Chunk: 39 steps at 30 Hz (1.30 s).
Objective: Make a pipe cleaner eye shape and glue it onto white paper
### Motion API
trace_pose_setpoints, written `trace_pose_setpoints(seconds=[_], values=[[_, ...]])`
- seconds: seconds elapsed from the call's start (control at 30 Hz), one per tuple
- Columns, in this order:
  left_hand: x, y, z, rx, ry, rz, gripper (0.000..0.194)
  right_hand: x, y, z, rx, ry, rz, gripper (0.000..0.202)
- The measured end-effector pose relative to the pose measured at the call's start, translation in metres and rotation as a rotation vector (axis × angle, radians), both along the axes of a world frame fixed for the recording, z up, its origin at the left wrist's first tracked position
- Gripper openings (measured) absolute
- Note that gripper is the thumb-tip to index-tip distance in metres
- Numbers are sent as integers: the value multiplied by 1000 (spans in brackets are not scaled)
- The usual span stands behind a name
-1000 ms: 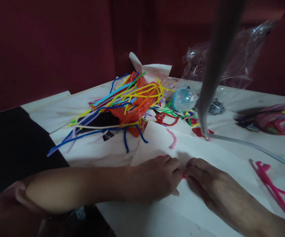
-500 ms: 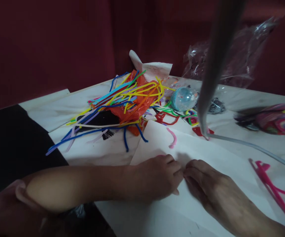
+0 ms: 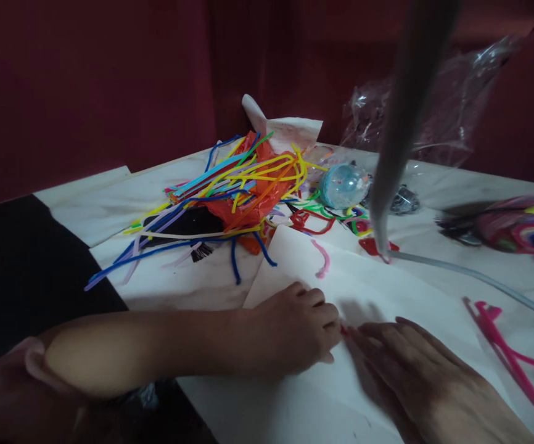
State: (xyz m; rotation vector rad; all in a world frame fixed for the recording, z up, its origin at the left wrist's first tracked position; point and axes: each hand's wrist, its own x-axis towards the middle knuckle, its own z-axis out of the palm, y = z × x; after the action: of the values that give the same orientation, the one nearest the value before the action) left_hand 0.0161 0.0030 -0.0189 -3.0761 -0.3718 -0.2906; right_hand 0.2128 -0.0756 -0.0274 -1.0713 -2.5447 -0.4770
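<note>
My left hand (image 3: pixel 297 330) is closed over the white paper sheet (image 3: pixel 290 246), its fingers curled down. From its fingertips pokes the end of a small pink-red pipe cleaner (image 3: pixel 344 331), most of it hidden by the hand. My right hand (image 3: pixel 419 370) comes in from the lower right, fingers long and close together, pinching at that same end. A short curved pink pipe cleaner piece (image 3: pixel 322 259) lies on the sheet beyond my left hand. Longer bright pink pipe cleaners (image 3: pixel 507 351) rest to the right of my right hand.
A heap of coloured pipe cleaners (image 3: pixel 230 185) covers the table's back left. Behind lie a clear-and-blue plastic ball (image 3: pixel 343 186) and a clear plastic bag (image 3: pixel 452 105). A blurred grey rod (image 3: pixel 401 123) hangs close in front; a multicoloured craft piece (image 3: pixel 521 225) sits at right.
My right hand has shifted right and down, its fingers straighter. A small pink-red end now shows between the hands. My left hand has barely moved.
</note>
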Motion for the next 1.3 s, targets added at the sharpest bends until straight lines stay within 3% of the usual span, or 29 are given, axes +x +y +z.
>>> trace_pose_setpoints(seconds=[0.17, 0.3, 0.5, 0.6, 0.8, 0.93, 1.03, 1.13, 1.3], values=[[0, -2, 1, 2, 14, -4, 25, 1, -3, -7, -155, 29, -60, 29], [-1, -4, 8, -75, 26, 16, 24, -2, -3, -8, -163, 65, -82, 27], [-3, 6, 16, -464, -79, 189, 41, -4, -6, -10, 6, -69, -124, 33], [-4, 13, 17, -580, -94, 216, 38, -5, -6, -10, -11, -50, -116, 31], [-13, 29, 32, -443, -42, 221, 31, 0, -7, -14, -174, -26, -140, 30], [-23, 30, 39, -340, 91, 193, 38, 2, -7, -15, -125, -73, -112, 33], [-30, 21, 34, -315, 156, 138, 60, -3, -7, -12, -71, -71, -111, 34], [-37, 12, 26, -324, 244, 192, 81, -9, -9, -12, -47, 13, -190, 29], [-42, 10, 16, -326, 240, 215, 84, -13, -15, -20, -108, 98, -283, 26]])
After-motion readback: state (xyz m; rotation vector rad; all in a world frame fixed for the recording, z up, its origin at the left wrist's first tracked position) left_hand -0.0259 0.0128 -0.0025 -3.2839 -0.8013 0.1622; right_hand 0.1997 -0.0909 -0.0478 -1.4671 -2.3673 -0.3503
